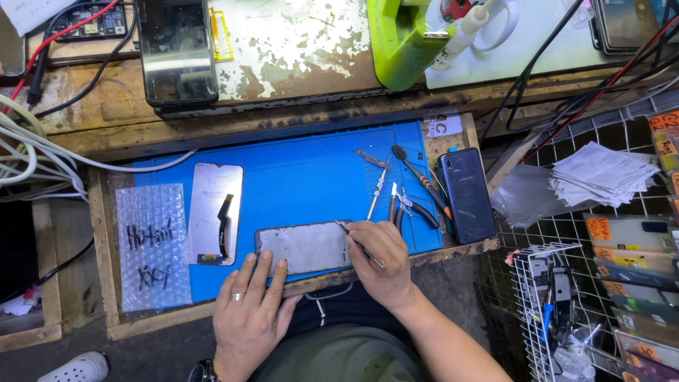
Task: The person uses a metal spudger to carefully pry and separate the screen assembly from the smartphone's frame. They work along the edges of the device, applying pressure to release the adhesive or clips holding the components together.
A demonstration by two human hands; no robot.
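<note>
At the bottom centre of the frame, two hands work on one phone frame (303, 247), a grey rounded slab lying flat across the near edge of the blue mat (311, 170). The left hand (247, 311) lies open and flat, its fingers spread, with the fingertips pressing on the lower left edge of the phone frame; one ring shows on a finger and one watch (204, 371) at the wrist. The right hand (382, 265) is closed around one thin metal tool (357, 244), pinched like a pen, its tip touching the phone frame's upper right corner.

Just left of the phone frame, in the middle left of the picture, one screen panel (214, 212) lies face down on the mat with its dark ribbon cable showing. Further left lies one sheet of bubble wrap (152, 244) with handwriting on it.

Right of centre, on the mat, about five small hand tools (399, 187) lie together: tweezers, a screwdriver, cutters and the like; the exact count is hard to tell. Beside them, at the mat's right edge, lies one dark blue phone back (465, 194).

In the upper part of the frame, one dark phone (177, 49) lies on the worn bench, one green stand (399, 39) holds a white tube, and one stack of papers (601, 173) sits at the right.
</note>
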